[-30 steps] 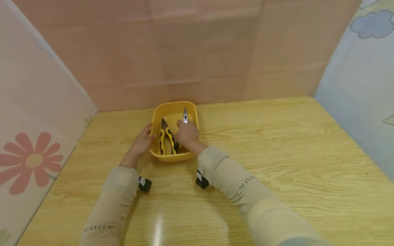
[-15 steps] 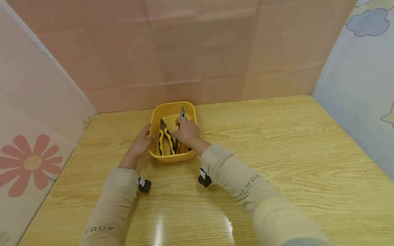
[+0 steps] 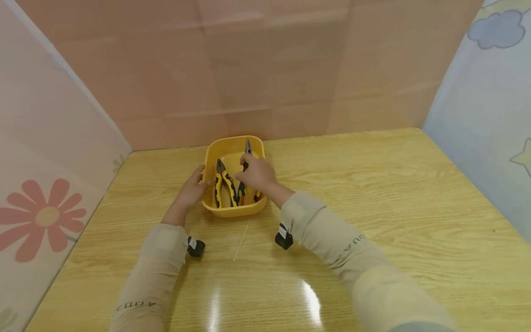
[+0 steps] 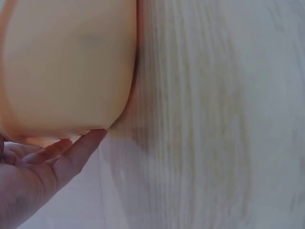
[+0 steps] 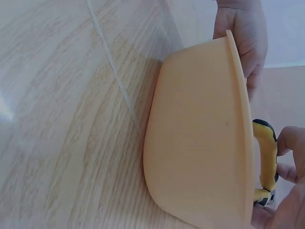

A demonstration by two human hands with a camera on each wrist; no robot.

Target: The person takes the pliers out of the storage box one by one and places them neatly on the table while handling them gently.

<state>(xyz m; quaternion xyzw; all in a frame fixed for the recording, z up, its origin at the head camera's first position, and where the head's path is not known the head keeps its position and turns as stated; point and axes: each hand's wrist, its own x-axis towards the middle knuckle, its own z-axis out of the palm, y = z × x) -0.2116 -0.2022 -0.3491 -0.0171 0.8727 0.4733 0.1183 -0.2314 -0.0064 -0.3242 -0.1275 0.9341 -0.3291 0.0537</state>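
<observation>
In the head view my left hand holds the left side of a yellow plastic basin, thumb at the rim. In the left wrist view its fingers lie along the basin's outer wall. My right hand grips needle-nose pliers over the basin's right half, their metal nose pointing away from me. The black-and-yellow handles spread below the hand, partly hidden by it. In the right wrist view a yellow handle shows above the rim. Combination pliers lie in the basin's left half, handles spread.
The basin stands on a wood-grain table, close to the pink back wall. A thin pale strip lies in front of it. Printed panels flank the table, with a red flower at left and a blue cloud at right.
My right hand has shifted a little right and away with the needle-nose pliers, so more of their handles shows. The left hand and the combination pliers have stayed in place.
</observation>
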